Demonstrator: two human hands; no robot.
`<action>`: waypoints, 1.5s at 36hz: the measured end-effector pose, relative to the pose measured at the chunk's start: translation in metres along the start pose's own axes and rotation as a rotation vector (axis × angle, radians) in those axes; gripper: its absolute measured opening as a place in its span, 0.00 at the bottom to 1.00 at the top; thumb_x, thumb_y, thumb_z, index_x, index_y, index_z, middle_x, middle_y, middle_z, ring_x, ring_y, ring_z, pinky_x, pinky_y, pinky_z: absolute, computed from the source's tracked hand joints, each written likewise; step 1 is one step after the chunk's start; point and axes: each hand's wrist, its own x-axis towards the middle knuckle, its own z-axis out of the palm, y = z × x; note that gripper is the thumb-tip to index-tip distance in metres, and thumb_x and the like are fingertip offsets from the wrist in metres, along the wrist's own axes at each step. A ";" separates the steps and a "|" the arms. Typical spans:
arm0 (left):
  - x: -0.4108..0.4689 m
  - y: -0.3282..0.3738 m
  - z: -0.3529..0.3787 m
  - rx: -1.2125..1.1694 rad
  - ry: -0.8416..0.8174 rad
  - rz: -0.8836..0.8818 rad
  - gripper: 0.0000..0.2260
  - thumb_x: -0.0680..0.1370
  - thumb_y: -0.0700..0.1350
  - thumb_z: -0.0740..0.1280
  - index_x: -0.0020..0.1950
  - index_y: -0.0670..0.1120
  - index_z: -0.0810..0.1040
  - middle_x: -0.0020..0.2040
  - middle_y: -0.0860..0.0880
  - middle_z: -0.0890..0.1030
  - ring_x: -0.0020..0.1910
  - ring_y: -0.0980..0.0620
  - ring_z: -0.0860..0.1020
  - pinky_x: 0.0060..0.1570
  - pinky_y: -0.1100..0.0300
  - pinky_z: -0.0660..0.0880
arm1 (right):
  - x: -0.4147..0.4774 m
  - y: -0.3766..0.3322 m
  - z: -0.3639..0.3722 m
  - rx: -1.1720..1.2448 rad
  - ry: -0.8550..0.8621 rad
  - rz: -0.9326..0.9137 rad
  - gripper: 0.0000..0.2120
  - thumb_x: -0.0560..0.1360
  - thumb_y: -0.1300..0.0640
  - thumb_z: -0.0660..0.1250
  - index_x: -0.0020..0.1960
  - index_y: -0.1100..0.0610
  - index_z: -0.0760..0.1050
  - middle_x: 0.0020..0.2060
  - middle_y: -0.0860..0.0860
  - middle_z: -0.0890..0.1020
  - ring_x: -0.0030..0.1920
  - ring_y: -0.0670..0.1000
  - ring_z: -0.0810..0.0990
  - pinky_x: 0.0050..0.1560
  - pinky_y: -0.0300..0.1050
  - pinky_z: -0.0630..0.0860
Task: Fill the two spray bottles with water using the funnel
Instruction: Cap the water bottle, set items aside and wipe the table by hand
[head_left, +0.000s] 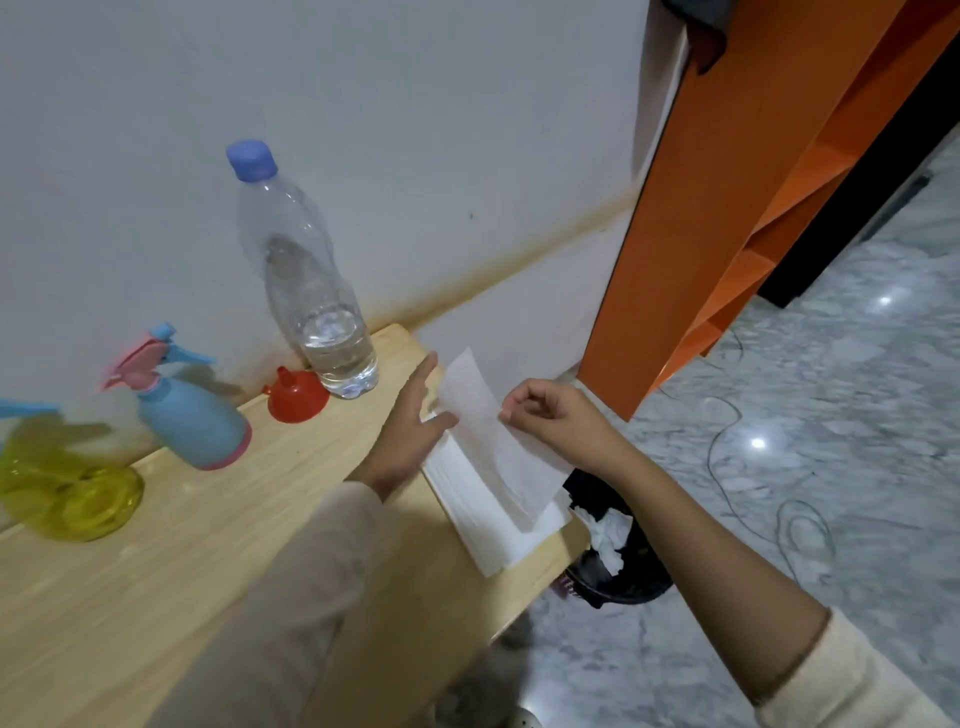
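Note:
A blue spray bottle (192, 421) with a pink base and trigger head stands on the wooden table (249, 519) at the left. A yellow see-through spray bottle (67, 493) stands further left, partly cut off. A red funnel (296, 397) lies mouth-down beside a capped clear water bottle (311, 291) holding some water at the bottom. My left hand (415, 431) presses flat on a stack of white paper tissues (488, 519). My right hand (545, 415) pinches one tissue sheet (483, 415) and lifts it off the stack.
A black waste bin (623, 551) with crumpled tissue sits on the floor just past the table's right end. An orange shelf unit (727, 208) stands at the right by the wall. Thin cables trail over the marble floor (831, 415).

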 end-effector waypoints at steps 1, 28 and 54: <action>0.003 0.007 -0.004 -0.040 -0.039 -0.023 0.31 0.77 0.36 0.64 0.76 0.53 0.56 0.73 0.58 0.62 0.70 0.59 0.61 0.60 0.75 0.61 | -0.001 -0.007 -0.004 0.005 -0.031 -0.007 0.05 0.76 0.61 0.67 0.41 0.55 0.76 0.26 0.42 0.72 0.28 0.38 0.69 0.33 0.29 0.66; -0.077 0.116 -0.133 0.076 0.491 0.284 0.04 0.71 0.39 0.74 0.43 0.47 0.85 0.41 0.54 0.85 0.43 0.59 0.81 0.49 0.63 0.75 | 0.047 -0.133 0.023 -0.226 -0.018 -0.387 0.07 0.69 0.60 0.74 0.37 0.48 0.82 0.34 0.41 0.83 0.39 0.39 0.80 0.45 0.36 0.74; -0.232 -0.097 -0.059 0.058 0.622 -0.322 0.10 0.71 0.40 0.75 0.38 0.57 0.82 0.41 0.55 0.83 0.41 0.63 0.80 0.43 0.69 0.73 | 0.002 0.025 0.149 -0.360 -0.497 -0.110 0.05 0.69 0.58 0.74 0.45 0.51 0.83 0.38 0.45 0.86 0.42 0.40 0.83 0.50 0.44 0.78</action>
